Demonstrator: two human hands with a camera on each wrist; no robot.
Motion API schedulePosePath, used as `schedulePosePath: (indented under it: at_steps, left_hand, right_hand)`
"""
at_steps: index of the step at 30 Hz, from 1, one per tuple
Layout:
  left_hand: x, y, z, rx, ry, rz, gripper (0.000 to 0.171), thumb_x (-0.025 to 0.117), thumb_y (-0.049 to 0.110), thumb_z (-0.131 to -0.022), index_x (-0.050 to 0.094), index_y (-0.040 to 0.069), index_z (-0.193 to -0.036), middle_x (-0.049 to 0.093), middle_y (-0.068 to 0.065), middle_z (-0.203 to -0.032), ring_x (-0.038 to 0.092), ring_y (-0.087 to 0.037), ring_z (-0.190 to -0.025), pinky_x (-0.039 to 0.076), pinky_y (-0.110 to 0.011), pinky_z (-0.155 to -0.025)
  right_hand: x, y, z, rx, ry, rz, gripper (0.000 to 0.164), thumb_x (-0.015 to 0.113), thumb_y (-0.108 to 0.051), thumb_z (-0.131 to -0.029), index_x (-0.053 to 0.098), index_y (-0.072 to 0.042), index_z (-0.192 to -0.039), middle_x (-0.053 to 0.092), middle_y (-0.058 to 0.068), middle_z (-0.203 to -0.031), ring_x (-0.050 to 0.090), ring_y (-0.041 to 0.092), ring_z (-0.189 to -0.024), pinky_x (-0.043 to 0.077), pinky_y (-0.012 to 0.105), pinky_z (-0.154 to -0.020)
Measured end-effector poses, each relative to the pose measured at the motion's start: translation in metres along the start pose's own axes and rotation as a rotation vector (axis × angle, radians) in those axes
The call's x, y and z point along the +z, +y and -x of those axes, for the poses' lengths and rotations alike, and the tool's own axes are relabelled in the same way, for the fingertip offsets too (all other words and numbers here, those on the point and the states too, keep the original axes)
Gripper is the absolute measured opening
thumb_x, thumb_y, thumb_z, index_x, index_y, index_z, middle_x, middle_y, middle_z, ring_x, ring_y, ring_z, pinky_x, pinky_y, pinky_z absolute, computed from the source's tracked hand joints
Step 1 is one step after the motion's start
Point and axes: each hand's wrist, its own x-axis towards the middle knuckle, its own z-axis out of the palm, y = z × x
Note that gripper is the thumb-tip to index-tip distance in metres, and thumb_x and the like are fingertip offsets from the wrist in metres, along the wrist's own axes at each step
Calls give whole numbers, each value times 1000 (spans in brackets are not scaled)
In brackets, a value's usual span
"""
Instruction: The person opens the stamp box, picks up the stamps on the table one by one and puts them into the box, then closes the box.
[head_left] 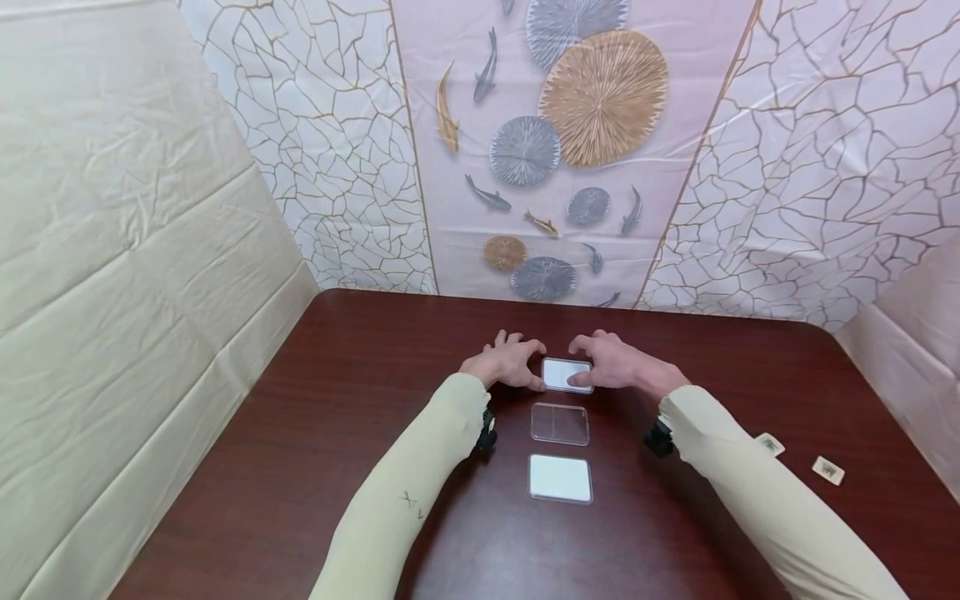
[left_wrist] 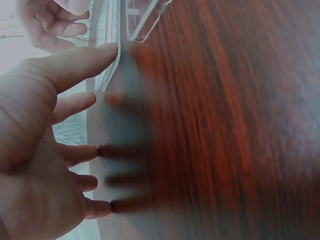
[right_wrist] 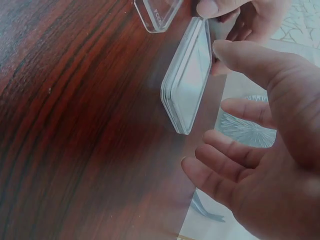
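We see a fish-patterned drape [head_left: 570,183] behind a wood-grain table [head_left: 300,425]. Our left hand [head_left: 507,362] and right hand [head_left: 615,363], fingers spread, flank a clear case [head_left: 557,374] holding something white; a second white-filled case [head_left: 559,479] lies nearer, a transparent shell [head_left: 559,424] between the two, small printed cards [head_left: 828,470] at right.

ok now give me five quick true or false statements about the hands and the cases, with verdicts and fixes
1. The far white case lies between the left hand and the right hand. True.
2. The left hand is clenched into a fist. False: its thumb and fingers are extended.
3. The clear case lies between the far white case and the near white case. True.
4. The clear case is filled with white. False: the dark table shows through it.
5. The right hand is at the near white case. False: it is at the far one.
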Motion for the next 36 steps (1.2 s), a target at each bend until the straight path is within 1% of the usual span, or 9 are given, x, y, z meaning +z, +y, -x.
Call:
schedulePosePath:
  at_steps: [6,11,16,25,36]
  left_hand:
    - [1,2,-1,-7,-17,-9,66,70,49,-87,43,33,-145,22,-9,-161,7,-37,-152,16,-61,-119]
    - [1,3,-2,-1,-28,7,67,70,47,-87,42,32,-146,22,-11,-160,8,-38,-151,13,-63,-119]
    - [0,3,-3,5,-39,19,66,70,45,-87,42,33,-146,22,-11,-160,9,-38,-151,12,-64,-118]
    - [0,4,-3,6,-34,18,61,71,43,-87,46,34,-141,26,-11,-157,12,-37,-149,12,-66,-117]
    - [0,3,-5,6,-37,13,61,72,43,-87,46,34,-141,27,-10,-156,14,-37,-149,14,-65,-117]
  right_hand:
    - [3,-3,-5,43,-59,17,66,75,-42,-83,52,-9,-135,51,20,-122,44,33,-108,44,47,-88]
    - [6,-4,-9,38,-73,19,69,75,-45,-83,50,-9,-137,50,21,-123,44,34,-109,44,47,-88]
    - [7,-6,-12,30,-81,22,70,74,-45,-83,50,-8,-137,50,22,-125,43,36,-110,43,47,-88]
    - [13,-3,-17,44,-88,27,71,74,-46,-82,49,-10,-138,49,20,-126,43,34,-109,43,43,-86]
    - [16,-6,-20,16,-65,59,66,77,-46,-79,55,-12,-131,51,17,-115,43,32,-103,41,39,-79]
